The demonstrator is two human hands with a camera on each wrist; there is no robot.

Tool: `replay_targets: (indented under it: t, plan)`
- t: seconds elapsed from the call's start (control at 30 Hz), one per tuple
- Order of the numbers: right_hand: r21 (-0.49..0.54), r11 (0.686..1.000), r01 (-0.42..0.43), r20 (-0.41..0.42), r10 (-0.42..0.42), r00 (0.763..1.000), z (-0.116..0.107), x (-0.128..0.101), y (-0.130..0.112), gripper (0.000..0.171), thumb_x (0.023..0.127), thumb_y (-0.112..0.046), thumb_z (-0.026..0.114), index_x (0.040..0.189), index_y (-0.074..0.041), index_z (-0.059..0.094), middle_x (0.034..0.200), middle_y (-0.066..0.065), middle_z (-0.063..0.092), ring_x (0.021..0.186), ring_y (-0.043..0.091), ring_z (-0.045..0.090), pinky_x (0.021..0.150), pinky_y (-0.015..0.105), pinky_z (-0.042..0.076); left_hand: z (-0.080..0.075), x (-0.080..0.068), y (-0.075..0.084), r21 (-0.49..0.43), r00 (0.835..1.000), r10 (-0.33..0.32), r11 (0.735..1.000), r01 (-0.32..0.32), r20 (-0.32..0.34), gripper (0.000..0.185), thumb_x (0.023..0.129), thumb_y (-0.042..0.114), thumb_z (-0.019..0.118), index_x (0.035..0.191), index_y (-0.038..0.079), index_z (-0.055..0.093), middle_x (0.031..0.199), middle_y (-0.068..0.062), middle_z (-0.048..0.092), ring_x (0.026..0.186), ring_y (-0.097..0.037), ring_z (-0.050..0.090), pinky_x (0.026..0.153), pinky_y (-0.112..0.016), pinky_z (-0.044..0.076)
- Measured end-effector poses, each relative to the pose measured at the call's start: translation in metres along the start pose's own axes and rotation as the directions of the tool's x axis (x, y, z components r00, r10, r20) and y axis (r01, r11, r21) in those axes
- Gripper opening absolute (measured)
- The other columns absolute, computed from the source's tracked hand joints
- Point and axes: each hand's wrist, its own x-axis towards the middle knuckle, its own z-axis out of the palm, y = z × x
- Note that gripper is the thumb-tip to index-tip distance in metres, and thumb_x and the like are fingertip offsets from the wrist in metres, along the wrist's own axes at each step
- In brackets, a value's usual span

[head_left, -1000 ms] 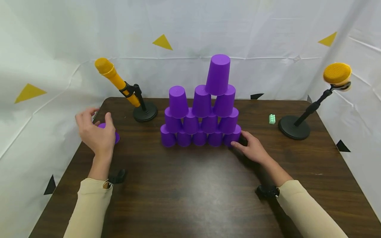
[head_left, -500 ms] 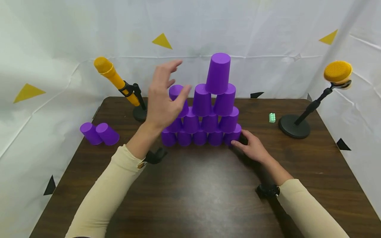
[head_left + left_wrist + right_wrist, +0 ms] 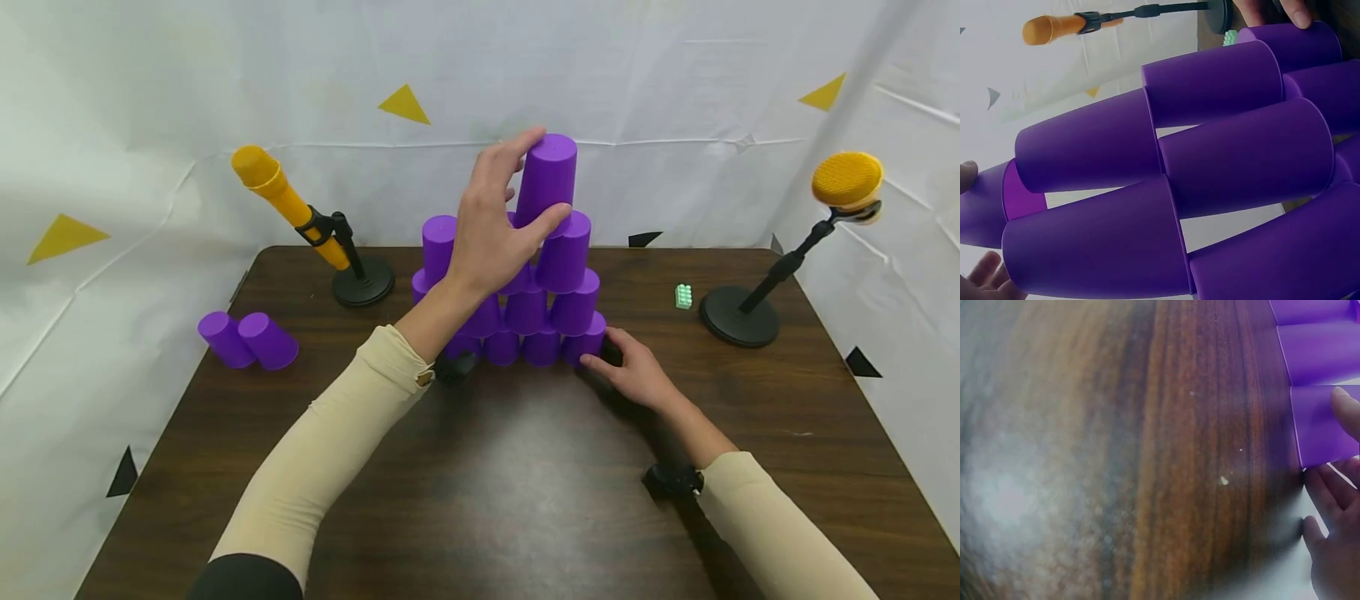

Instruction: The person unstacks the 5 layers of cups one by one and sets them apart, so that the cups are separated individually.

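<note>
Purple cups, upside down, form a stacked pyramid (image 3: 525, 312) at the middle of the table. My left hand (image 3: 491, 212) reaches up to the single top cup (image 3: 553, 171), thumb across its front and fingers curled round its far left side. In the left wrist view, the thumb lies on that cup (image 3: 985, 203), which still sits on the row below. Low on the right, my right hand (image 3: 637, 371) holds the end cup (image 3: 583, 342) of the bottom row between thumb and fingers. My left forearm and hand hide part of the pyramid's left side.
Two purple cups (image 3: 267, 342) stand side by side near the table's left edge. A yellow microphone (image 3: 281, 196) on a black stand is behind them. At the right are another yellow microphone (image 3: 847, 179) on a stand and a small green block (image 3: 683, 296).
My left hand has left the two cups at the left edge and moved right and up to the pyramid's top cup. The right hand has stayed at the bottom row.
</note>
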Motion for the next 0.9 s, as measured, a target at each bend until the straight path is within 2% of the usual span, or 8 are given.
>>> replay_targets:
  t: [0.17, 0.37, 0.47, 0.6, 0.67, 0.73, 0.83, 0.9]
  plan:
    - [-0.008, 1.000, -0.002, -0.005, 0.002, 1.000, -0.001, -0.001, 0.002, 0.064, 0.094, -0.037, 0.067, 0.142, -0.001, 0.045, 0.140, 0.023, 0.050, 0.132, 0.040, 0.042, 0.110, 0.058, 0.027, 0.001, 0.001, 0.000, -0.101, 1.000, -0.009, 0.995, 0.008, -0.011, 0.065, 0.084, 0.021, 0.078, 0.141, 0.011, 0.049, 0.130, -0.007, 0.054, 0.112, -0.014, 0.056, 0.084, -0.025, 0.053]
    - [-0.004, 1.000, 0.017, -0.022, -0.017, 1.000, 0.001, 0.000, 0.001, 0.062, 0.093, -0.034, 0.068, 0.141, -0.001, 0.047, 0.137, 0.023, 0.052, 0.130, 0.040, 0.045, 0.109, 0.058, 0.029, -0.006, 0.000, 0.005, -0.183, 0.994, 0.051, 0.981, -0.067, -0.093, 0.063, 0.081, 0.016, 0.080, 0.138, 0.007, 0.052, 0.126, -0.009, 0.059, 0.107, -0.019, 0.059, 0.081, -0.028, 0.055]
    - [-0.002, 1.000, 0.027, -0.020, -0.027, 0.999, 0.003, 0.001, 0.000, 0.062, 0.093, -0.034, 0.069, 0.141, -0.001, 0.047, 0.137, 0.023, 0.053, 0.129, 0.040, 0.045, 0.109, 0.058, 0.029, -0.022, -0.007, 0.008, -0.186, 0.983, 0.068, 0.977, -0.100, -0.171, 0.064, 0.079, 0.014, 0.082, 0.136, 0.004, 0.053, 0.125, -0.009, 0.061, 0.105, -0.018, 0.060, 0.077, -0.031, 0.057]
    - [-0.009, 1.000, 0.023, -0.012, -0.023, 1.000, 0.005, 0.001, -0.002, 0.063, 0.093, -0.034, 0.068, 0.142, -0.001, 0.046, 0.138, 0.023, 0.051, 0.131, 0.040, 0.044, 0.109, 0.058, 0.029, -0.061, -0.027, 0.014, -0.165, 0.951, 0.063, 0.979, -0.117, -0.304, 0.060, 0.077, 0.006, 0.080, 0.131, -0.004, 0.054, 0.121, -0.013, 0.062, 0.100, -0.021, 0.061, 0.071, -0.038, 0.059]
    - [-0.014, 1.000, 0.017, -0.012, -0.018, 1.000, 0.005, 0.001, -0.002, 0.064, 0.093, -0.035, 0.068, 0.142, -0.001, 0.045, 0.139, 0.023, 0.051, 0.131, 0.040, 0.043, 0.109, 0.058, 0.028, -0.084, -0.041, 0.014, -0.138, 0.927, 0.038, 0.986, -0.096, -0.373, 0.058, 0.076, 0.002, 0.079, 0.128, -0.008, 0.054, 0.119, -0.014, 0.063, 0.098, -0.024, 0.061, 0.070, -0.039, 0.059]
    - [-0.015, 1.000, 0.013, -0.009, -0.013, 1.000, 0.005, 0.001, -0.003, 0.065, 0.094, -0.036, 0.067, 0.143, 0.000, 0.045, 0.140, 0.024, 0.050, 0.132, 0.041, 0.042, 0.109, 0.059, 0.028, -0.106, -0.057, 0.009, -0.108, 0.905, -0.017, 0.994, -0.032, -0.425, 0.058, 0.074, -0.001, 0.078, 0.126, -0.009, 0.055, 0.117, -0.012, 0.065, 0.098, -0.025, 0.062, 0.071, -0.036, 0.058]
    - [-0.015, 1.000, 0.004, 0.002, -0.004, 1.000, 0.005, 0.000, -0.003, 0.067, 0.094, -0.038, 0.066, 0.144, 0.000, 0.044, 0.141, 0.024, 0.049, 0.133, 0.041, 0.041, 0.110, 0.059, 0.027, -0.138, -0.090, -0.015, -0.034, 0.877, -0.112, 0.993, 0.109, -0.468, 0.059, 0.074, 0.001, 0.080, 0.128, -0.003, 0.058, 0.120, -0.006, 0.065, 0.101, -0.023, 0.061, 0.075, -0.028, 0.056]
    - [-0.011, 1.000, 0.000, 0.010, 0.000, 1.000, 0.005, -0.001, -0.004, 0.067, 0.094, -0.039, 0.066, 0.144, 0.000, 0.043, 0.141, 0.024, 0.049, 0.133, 0.041, 0.041, 0.109, 0.059, 0.027, -0.156, -0.118, -0.038, 0.033, 0.856, -0.179, 0.974, 0.223, -0.484, 0.062, 0.073, 0.003, 0.082, 0.130, 0.003, 0.059, 0.122, -0.004, 0.064, 0.102, -0.022, 0.061, 0.075, -0.024, 0.055]
